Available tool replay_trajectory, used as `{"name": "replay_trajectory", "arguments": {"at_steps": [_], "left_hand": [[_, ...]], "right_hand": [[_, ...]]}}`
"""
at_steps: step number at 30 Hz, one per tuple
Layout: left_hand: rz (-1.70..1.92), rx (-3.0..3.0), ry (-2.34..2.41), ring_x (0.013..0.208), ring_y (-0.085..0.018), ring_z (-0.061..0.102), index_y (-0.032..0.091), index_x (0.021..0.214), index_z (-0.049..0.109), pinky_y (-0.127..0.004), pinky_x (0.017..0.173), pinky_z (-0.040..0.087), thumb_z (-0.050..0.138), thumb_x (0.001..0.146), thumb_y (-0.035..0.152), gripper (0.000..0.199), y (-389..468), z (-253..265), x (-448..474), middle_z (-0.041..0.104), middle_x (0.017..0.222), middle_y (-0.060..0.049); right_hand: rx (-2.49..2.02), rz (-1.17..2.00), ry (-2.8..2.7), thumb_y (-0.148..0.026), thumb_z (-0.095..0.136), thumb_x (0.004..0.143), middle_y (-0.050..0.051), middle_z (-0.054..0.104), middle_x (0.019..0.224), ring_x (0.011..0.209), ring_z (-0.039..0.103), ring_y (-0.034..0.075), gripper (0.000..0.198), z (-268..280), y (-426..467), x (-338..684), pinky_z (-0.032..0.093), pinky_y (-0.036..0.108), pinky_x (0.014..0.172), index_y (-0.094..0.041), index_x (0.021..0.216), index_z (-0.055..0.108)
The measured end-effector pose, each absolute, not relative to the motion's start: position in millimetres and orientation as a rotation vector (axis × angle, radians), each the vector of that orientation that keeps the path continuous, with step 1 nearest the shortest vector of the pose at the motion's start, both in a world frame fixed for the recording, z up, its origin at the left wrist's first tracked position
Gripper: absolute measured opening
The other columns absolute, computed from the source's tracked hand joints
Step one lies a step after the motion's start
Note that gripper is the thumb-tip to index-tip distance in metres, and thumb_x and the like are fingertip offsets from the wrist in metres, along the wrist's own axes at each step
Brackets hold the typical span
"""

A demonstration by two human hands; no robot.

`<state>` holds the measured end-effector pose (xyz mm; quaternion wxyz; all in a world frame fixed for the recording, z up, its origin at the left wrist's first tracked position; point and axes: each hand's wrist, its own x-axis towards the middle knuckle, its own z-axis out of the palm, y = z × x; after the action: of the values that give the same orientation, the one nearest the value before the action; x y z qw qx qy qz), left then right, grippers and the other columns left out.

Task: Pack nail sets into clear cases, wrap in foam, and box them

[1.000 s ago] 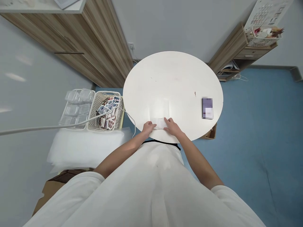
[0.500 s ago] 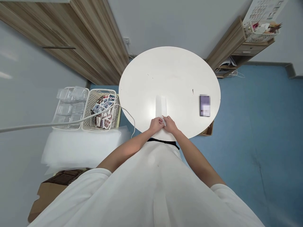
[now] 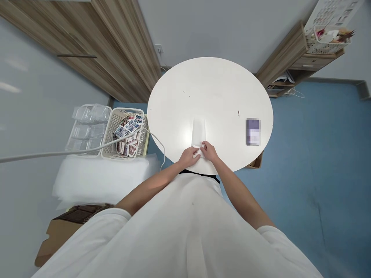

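Observation:
A pale, translucent white strip, possibly thin plastic or paper, lies flat on the white oval table. Its near end is between my two hands, close to the table's front edge. My left hand is closed at the left side of that end, thumb and fingers pinching it. On the other side, my right hand has curled fingers pinching the same end. A small piece of the white material shows between the fingertips. What exactly the fingertips grip is partly hidden.
A blurred purple packet or phone lies on the table's right. Left of it stand a basket of printed cards and a tray of clear plastic boxes. A white cable crosses them. White sheets are stacked below.
My hands have moved slightly apart from a tight pinch together, and more of the strip's near end shows between them. The whole view has shifted a little.

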<state>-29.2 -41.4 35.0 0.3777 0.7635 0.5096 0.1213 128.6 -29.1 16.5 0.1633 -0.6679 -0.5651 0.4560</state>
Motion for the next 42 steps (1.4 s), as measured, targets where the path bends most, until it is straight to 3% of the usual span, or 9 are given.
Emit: {"name": "replay_trajectory", "arguments": {"at_steps": [7,11,14,17,23,29,32,37,42], "left_hand": [[0.184,2.253,1.287,0.127,-0.025,0.033,0.022,0.123,0.047,-0.041,0.103,0.027,0.044,0.084,0.032,0.041,-34.2,25.3,-28.6,0.042,0.134,-0.009],[0.164,2.275,1.264,0.13,-0.026,0.028,0.021,0.123,0.045,-0.042,0.104,0.022,0.042,0.084,0.033,0.041,-32.0,23.9,-27.6,0.041,0.135,-0.008],[0.172,2.241,1.239,0.125,-0.026,0.034,0.022,0.12,0.046,-0.042,0.102,0.025,0.045,0.08,0.031,0.041,-27.5,25.4,-28.2,0.046,0.131,-0.007],[0.185,2.17,1.233,0.117,-0.025,0.043,0.023,0.117,0.045,-0.042,0.096,0.031,0.048,0.076,0.031,0.042,-20.7,27.8,-27.1,0.052,0.122,-0.007],[0.251,1.928,1.238,0.104,-0.026,0.052,0.021,0.111,0.045,-0.042,0.09,0.038,0.058,0.067,0.029,0.047,-15.9,34.5,-30.5,0.057,0.112,-0.008],[0.434,1.451,1.102,0.097,-0.02,0.058,0.019,0.102,0.05,-0.034,0.083,0.045,0.05,0.079,0.041,0.032,-31.6,30.9,-48.5,0.059,0.109,-0.008],[0.509,1.368,1.089,0.095,-0.019,0.059,0.018,0.098,0.053,-0.034,0.082,0.045,0.057,0.075,0.041,0.033,-33.3,23.1,-50.4,0.061,0.103,-0.008],[0.53,1.34,1.133,0.092,-0.019,0.059,0.017,0.098,0.055,-0.034,0.079,0.047,0.063,0.071,0.031,0.032,-20.5,10.3,-43.2,0.063,0.101,-0.008],[0.491,1.317,1.185,0.087,-0.018,0.06,0.018,0.103,0.05,-0.034,0.078,0.048,0.058,0.075,0.029,0.031,-11.4,8.5,-39.9,0.064,0.098,-0.007]], "right_hand": [[-1.841,1.314,-1.665,-0.025,0.042,0.079,-0.003,0.049,0.07,0.064,0.047,0.013,0.038,13.4,-32.6,133.3,0.044,0.027,0.067,-0.017,0.116,0.048],[-1.728,1.11,-1.878,-0.022,0.041,0.08,0.009,0.052,0.105,0.09,0.052,0.018,0.058,20.6,-47.8,142.1,0.044,0.034,0.081,-0.015,0.135,0.027],[-1.55,0.913,-2.238,-0.025,0.05,0.074,0.013,0.034,0.136,0.123,0.034,0.026,0.071,24.5,-54.7,153.2,0.035,0.042,0.096,-0.019,0.139,0.021],[-1.403,0.836,-2.533,-0.028,0.059,0.07,0.012,0.023,0.145,0.132,0.021,0.03,0.084,21.6,-48.1,159.5,0.028,0.046,0.102,-0.019,0.141,0.015],[-1.319,0.888,-2.587,-0.033,0.058,0.07,0.016,0.043,0.131,0.119,0.039,0.031,0.072,18.5,-38.0,157.1,0.036,0.046,0.094,-0.015,0.134,0.03],[-1.434,1.252,-2.221,-0.038,0.051,0.075,0.009,0.058,0.099,0.089,0.052,0.023,0.037,30.0,-60.4,157.1,0.043,0.038,0.08,-0.018,0.105,0.054],[-1.594,1.468,-1.899,-0.044,0.043,0.08,0.005,0.06,0.089,0.077,0.053,0.018,0.032,34.2,-55.0,155.5,0.043,0.032,0.069,-0.018,0.093,0.058],[-1.753,1.704,-1.45,-0.05,0.041,0.081,0.007,0.062,0.089,0.073,0.053,0.017,0.04,37.5,-34.5,153.9,0.04,0.027,0.063,-0.016,0.087,0.061],[-1.668,1.758,-1.354,-0.035,0.047,0.078,0.004,0.061,0.095,0.077,0.053,0.016,0.028,30.5,-30.3,152.9,0.041,0.027,0.064,-0.019,0.099,0.057]]}}
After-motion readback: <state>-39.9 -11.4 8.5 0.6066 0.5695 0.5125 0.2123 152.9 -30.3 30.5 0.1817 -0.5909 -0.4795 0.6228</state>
